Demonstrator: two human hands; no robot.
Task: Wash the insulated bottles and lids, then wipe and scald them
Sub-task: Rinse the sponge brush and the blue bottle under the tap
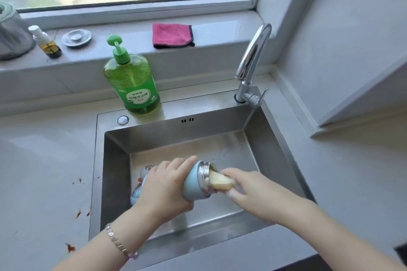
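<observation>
Over the steel sink (271,145) my left hand (167,185) grips a light blue insulated bottle (195,182), tilted on its side with its steel mouth facing right. My right hand (248,185) pinches a yellow sponge (220,181) whose end is pushed into the bottle's mouth. Behind my left hand, on the sink floor, lies another light blue piece with red marks (141,180), mostly hidden; I cannot tell whether it is a bottle or a lid.
A green dish-soap pump bottle (132,81) stands on the sink's back rim. The chrome tap (253,61) rises at the back right. A pink cloth (172,35), a metal lid (76,38), a small spray bottle (46,43) and a steel pot (12,33) sit on the windowsill. Red stains (77,213) dot the left counter.
</observation>
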